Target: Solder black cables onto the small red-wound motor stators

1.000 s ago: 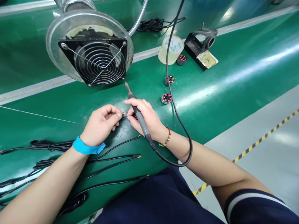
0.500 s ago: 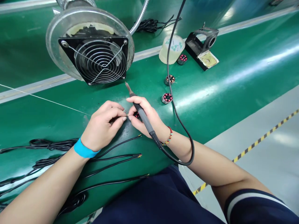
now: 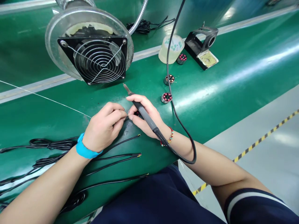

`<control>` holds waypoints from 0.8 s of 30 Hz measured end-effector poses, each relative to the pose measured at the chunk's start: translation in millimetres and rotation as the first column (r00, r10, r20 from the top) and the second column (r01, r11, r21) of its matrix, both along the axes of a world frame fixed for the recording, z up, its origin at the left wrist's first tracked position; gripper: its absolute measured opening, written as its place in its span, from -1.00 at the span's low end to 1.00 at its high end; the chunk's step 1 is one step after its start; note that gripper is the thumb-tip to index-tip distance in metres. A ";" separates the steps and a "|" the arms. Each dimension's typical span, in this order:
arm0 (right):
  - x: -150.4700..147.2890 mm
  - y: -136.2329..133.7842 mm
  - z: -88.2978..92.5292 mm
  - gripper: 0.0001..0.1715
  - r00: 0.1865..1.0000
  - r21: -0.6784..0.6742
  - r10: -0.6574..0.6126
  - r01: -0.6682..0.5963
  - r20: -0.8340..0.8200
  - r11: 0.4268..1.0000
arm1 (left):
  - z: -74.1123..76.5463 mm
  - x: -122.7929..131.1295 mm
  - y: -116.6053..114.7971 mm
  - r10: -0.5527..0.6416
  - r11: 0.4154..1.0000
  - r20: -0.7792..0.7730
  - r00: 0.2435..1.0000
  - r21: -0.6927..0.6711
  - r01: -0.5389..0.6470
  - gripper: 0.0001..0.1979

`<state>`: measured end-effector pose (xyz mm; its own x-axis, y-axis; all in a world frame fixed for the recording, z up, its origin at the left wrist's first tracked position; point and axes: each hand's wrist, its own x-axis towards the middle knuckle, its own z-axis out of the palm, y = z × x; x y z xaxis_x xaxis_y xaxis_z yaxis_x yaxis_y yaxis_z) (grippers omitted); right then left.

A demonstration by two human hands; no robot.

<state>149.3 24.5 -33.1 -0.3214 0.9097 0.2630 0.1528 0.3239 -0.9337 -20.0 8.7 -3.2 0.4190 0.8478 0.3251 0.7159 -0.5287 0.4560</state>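
Note:
My right hand (image 3: 147,116) is closed around a soldering iron (image 3: 146,116), its tip pointing up and left, away from the fingertips. The right thumb and forefinger area also meets my left fingertips over a small motor stator (image 3: 136,113), mostly hidden by the fingers. My left hand (image 3: 105,124) is closed in a pinch, with the fingertips right beside that stator; what they pinch is too small and covered to make out. A thin solder wire (image 3: 46,99) runs in from the left to the back of my left hand.
A fan with a wire guard (image 3: 102,63) hangs at upper left. Several stators, one here (image 3: 166,97), stand near a tape roll (image 3: 171,49) and an iron stand (image 3: 203,46). Black cables (image 3: 116,182) lie at lower left. The iron's cord (image 3: 168,59) loops past my right wrist.
My left hand has turned slightly, its fingers drawing closer together and a little right toward the right fingertips. The soldering iron has shifted slightly left at its tip.

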 end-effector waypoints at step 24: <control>11.6 -2.0 10.6 -0.56 0.938 0.216 -0.045 -0.032 0.345 0.976 | -3.6 -1.7 11.1 0.158 0.906 0.094 0.983 -0.410 -0.106 -0.88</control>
